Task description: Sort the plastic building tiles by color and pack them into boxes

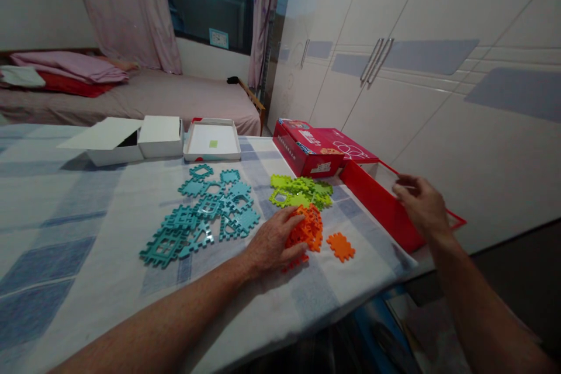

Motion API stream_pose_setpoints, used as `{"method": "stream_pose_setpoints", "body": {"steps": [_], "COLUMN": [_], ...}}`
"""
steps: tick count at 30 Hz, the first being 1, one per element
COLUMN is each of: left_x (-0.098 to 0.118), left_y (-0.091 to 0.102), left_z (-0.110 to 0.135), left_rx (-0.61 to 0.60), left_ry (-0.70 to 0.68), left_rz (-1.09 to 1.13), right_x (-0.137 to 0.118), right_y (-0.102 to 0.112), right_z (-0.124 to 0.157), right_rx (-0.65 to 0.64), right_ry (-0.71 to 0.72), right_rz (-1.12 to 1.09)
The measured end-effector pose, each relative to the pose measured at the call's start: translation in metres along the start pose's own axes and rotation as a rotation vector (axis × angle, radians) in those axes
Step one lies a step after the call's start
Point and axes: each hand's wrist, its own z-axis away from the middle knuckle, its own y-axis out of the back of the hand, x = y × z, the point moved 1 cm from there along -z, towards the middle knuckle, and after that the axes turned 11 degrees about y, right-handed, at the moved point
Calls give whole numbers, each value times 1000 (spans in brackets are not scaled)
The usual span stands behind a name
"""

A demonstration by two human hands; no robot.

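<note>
My left hand (274, 242) lies over a heap of orange plastic puzzle pieces (310, 228) on the table, fingers curled around them. One orange piece (340, 246) lies alone just to the right. My right hand (421, 201) reaches into an open red box tray (380, 203) at the table's right edge, fingers bent over its rim; whether it holds anything is hidden. A pile of green pieces (301, 191) sits behind the orange heap. Teal pieces (205, 214) spread to the left.
A red box lid (314, 148) stands behind the tray. A white tray (212, 141) and an open white box (131, 139) sit at the table's far side. The checked tablecloth (65, 216) covers the table. A bed, curtains and wardrobe doors lie beyond.
</note>
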Motion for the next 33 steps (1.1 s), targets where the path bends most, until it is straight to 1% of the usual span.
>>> {"method": "stream_pose_setpoints", "body": {"steps": [1,2,3,4,5,6,7,9,11,14,16,18,21,24,26,29,33], "left_x": [0,0,1,1,2,2,2,2,3,5,6,8,8,5,2,1,2], "left_y": [0,0,1,1,2,2,2,2,2,4,5,7,7,4,1,-1,-2], "left_z": [0,0,0,0,0,1,1,1,1,1,1,1,2,2,2,1,1], "left_rx": [-1,-3,-3,-1,1,5,10,19,29,36,39,41,57,78,78,63,83], "left_ry": [3,6,7,6,4,3,5,16,25,37,51,67,76,80,101,130,145], "left_rz": [0,-2,-4,-5,-3,0,4,10,16,28,29,28,28,24,20,28,108], "right_x": [-12,-24,-33,-39,-44,-46,-46,-43,-41,-44,-52,-63,-77,-82,-83,-86,-96], "right_y": [-4,-10,-17,-23,-28,-33,-37,-41,-43,-44,-48,-57,-75,-90,-93,-91,-91], "right_z": [19,38,58,76,92,105,115,125,128,124,121,118,115,116,121,131,146], "right_rx": [-103,-288,-444,-554,-621,-650,-647,-602,-547,-501,-522,-557,-541,-526,-535,-552,-541], "right_ry": [34,82,107,127,156,179,196,201,170,125,90,72,110,125,92,66,141], "right_rz": [-4,18,29,41,62,91,128,198,213,129,37,-43,-64,-82,-120,-157,-99]}}
